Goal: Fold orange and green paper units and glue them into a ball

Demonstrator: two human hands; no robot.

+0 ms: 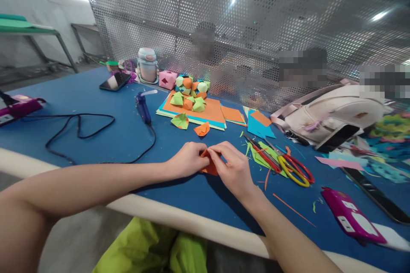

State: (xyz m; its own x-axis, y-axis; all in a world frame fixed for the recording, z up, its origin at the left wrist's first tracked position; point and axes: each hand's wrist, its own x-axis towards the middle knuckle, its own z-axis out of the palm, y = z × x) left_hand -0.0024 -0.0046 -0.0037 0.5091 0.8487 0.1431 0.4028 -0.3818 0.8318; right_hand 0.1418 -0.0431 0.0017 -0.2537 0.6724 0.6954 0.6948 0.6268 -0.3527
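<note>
Between my two hands is a small piece of orange paper (209, 168), held just above the blue table near its front edge. My left hand (188, 158) is closed on the paper's left side, thumb toward the middle. The fingers of my right hand (231, 166) pinch its upper right edge. Much of the paper is hidden by the fingers, so its exact folds do not show. Just beyond the hands lie a folded orange paper piece (202, 129) and a folded green one (180, 121). More folded green and orange pieces (187, 103) rest on a stack of coloured sheets (211, 110).
A blue glue gun (143, 108) stands at left, its black cord (80, 115) looping across the table. Scissors (293, 171) and paper scraps lie right. A purple power strip (352, 215), phone (378, 196) and pale bag (333, 113) are farther right. Behind stands a perforated metal screen (224, 17).
</note>
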